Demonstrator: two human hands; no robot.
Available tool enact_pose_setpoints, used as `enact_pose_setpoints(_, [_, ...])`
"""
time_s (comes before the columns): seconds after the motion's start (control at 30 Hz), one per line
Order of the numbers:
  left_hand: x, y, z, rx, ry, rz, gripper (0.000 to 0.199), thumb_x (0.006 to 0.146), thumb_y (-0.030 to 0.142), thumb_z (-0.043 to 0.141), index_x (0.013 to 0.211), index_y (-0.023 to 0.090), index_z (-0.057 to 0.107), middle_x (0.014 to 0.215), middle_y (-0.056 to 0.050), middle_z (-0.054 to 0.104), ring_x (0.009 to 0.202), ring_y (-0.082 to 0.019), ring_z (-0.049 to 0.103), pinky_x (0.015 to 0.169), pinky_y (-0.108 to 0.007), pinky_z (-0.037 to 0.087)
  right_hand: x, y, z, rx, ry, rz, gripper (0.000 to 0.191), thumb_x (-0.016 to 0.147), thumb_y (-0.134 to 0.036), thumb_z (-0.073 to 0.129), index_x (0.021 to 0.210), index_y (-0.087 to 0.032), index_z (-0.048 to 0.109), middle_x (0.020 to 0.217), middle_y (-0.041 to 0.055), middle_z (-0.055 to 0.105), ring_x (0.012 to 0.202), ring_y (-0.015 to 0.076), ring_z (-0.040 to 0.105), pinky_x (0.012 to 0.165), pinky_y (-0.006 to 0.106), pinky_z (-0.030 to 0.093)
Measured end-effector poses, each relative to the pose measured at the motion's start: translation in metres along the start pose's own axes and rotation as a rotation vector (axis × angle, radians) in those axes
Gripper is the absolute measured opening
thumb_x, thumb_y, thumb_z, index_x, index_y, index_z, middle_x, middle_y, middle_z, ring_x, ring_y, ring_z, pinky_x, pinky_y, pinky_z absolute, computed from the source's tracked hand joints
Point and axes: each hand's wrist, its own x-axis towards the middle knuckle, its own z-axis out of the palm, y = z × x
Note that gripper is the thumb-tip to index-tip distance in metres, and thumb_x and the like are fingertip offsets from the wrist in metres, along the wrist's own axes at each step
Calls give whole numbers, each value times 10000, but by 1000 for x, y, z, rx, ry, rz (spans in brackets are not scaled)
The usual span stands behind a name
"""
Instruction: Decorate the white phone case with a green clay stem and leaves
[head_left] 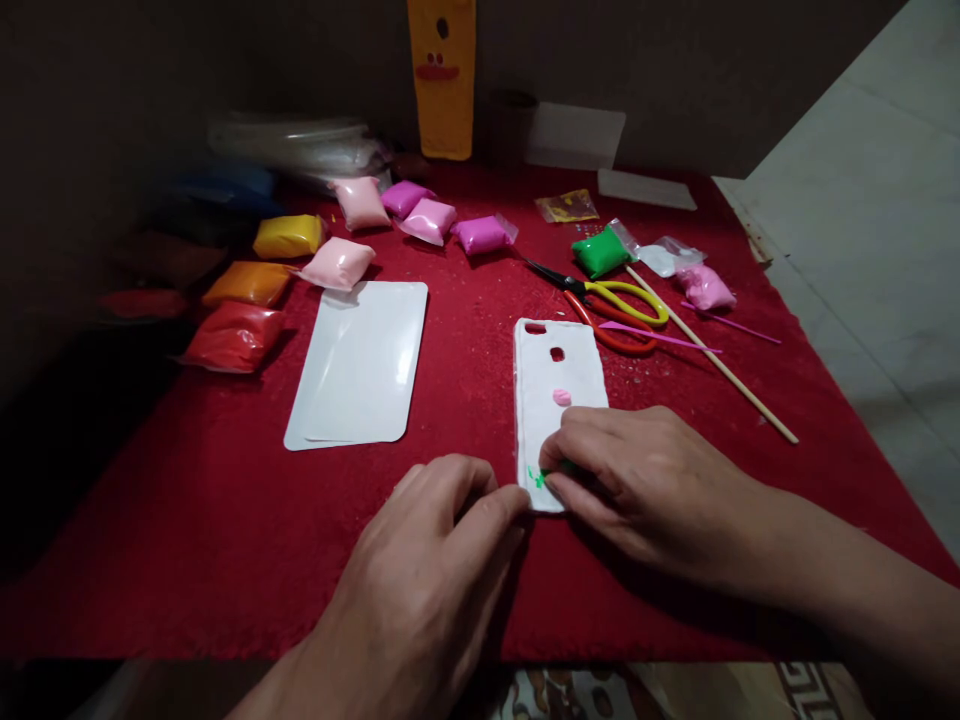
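While my left hand [442, 550] lies with its fingers curled and thumb at the lower left corner of the white case [538, 425], I cannot tell in the head view whether it grips the edge. My right hand [637, 480] bends over the case's lower part, fingertips nearly meeting at the green clay [535, 478]; whether they hold any, I cannot tell. The case lies on red cloth [225, 530], near the scissors [576, 286].

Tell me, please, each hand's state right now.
Left hand: half-curled, thumb at near corner of white case.
Right hand: pinched closed beside green bits; hold unclear.
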Motion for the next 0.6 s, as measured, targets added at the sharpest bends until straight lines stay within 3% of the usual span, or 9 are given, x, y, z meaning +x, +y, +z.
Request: enact_pose_setpoints(0.6, [-1, 0, 1, -32, 7, -16, 282, 932, 136, 425, 1140, 235, 588, 971, -56, 591, 840, -169, 583, 670, -278, 516, -3, 1, -3, 44, 30, 0, 107, 877, -121, 516, 791, -154, 571, 743, 10, 561, 643, 132, 473, 595, 279, 305])
